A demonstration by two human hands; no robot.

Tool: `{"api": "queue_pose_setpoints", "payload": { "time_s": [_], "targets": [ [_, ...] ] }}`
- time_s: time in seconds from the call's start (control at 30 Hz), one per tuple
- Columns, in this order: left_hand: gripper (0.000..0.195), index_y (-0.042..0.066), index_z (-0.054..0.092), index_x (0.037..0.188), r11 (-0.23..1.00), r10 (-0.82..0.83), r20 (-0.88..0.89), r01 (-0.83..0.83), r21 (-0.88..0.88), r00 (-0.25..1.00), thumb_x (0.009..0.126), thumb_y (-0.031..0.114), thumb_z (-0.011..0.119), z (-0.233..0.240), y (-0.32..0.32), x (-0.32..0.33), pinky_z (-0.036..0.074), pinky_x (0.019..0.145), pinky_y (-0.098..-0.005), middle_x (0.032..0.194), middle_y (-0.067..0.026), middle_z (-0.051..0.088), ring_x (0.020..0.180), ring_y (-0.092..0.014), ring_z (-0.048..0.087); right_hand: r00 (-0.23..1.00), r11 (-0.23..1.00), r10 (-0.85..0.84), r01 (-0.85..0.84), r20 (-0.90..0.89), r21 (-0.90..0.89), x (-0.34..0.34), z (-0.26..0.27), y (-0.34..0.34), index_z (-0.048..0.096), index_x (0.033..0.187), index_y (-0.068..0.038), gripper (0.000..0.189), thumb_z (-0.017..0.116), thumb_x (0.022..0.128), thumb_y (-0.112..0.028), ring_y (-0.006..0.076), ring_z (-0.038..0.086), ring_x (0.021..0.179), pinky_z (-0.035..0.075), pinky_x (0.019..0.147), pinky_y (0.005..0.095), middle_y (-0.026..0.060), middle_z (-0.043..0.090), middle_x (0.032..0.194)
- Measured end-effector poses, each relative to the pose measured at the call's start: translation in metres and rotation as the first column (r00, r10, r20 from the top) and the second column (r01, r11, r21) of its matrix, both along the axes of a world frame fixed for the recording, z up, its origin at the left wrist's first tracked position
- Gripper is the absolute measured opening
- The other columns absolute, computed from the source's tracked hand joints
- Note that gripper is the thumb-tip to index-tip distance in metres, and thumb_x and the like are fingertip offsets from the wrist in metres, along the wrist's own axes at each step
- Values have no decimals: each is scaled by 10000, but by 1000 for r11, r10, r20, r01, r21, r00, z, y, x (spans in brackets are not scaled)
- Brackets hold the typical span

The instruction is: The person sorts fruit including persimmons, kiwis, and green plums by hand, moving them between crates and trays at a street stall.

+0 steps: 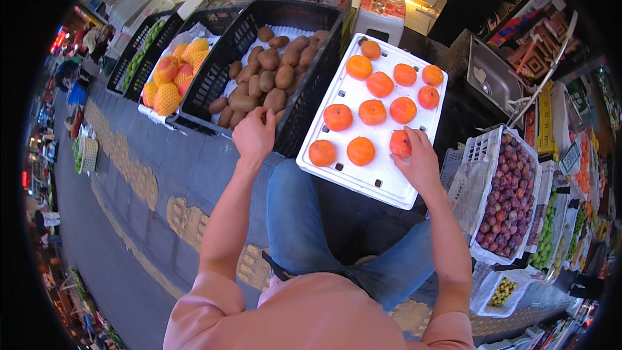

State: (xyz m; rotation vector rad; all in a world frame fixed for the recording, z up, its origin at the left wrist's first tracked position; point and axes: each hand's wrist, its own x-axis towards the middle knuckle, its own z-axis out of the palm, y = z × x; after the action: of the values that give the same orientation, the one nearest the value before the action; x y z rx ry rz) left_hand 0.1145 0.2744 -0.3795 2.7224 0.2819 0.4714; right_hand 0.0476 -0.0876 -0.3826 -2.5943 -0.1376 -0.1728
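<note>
A white foam tray (286, 158) is not the point of my left hand (255, 135), which hangs with curled fingers over the front rim of a black plastic crate (301, 116) of kiwifruit (268, 60). Whether those fingers hold anything is hidden. My right hand (422, 163) has its thumb and fingers around an orange persimmon (400, 143) at the near right of a white foam tray (354, 178). Several more persimmons (372, 112) sit spaced apart across this tray, which has small slots in its surface.
Peaches in foam nets (168, 98) stand left of the kiwifruit. Plums (508, 199) fill a paper-lined basket at the right. A metal sink (493, 75) and a white stool (380, 12) lie beyond the tray. Dark paving (131, 155) runs along the left.
</note>
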Motion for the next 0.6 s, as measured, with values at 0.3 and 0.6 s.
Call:
{"api": "queue_pose_setpoints", "payload": {
  "time_s": [0.3,0.6],
  "targets": [
    [291,131,740,941,1000,17,1,-17,-12,1000,922,384,597,-1,4,-4,538,697,-469,808,-153,711,768,-356,690,994,992,89,-83,-63,97,-24,15,12,577,1235,-17,619,827,705,-214,324,638,1049,533,891,379,157,596,1183],
    [306,111,734,918,1000,8,16,-8,10,1000,920,377,582,-1,5,-3,541,667,-484,794,-168,710,732,-366,691,990,993,117,-118,-85,-8,-33,3,15,555,1280,-33,664,832,715,-246,317,591,1112,517,923,396,148,574,1218]
  ]
}}
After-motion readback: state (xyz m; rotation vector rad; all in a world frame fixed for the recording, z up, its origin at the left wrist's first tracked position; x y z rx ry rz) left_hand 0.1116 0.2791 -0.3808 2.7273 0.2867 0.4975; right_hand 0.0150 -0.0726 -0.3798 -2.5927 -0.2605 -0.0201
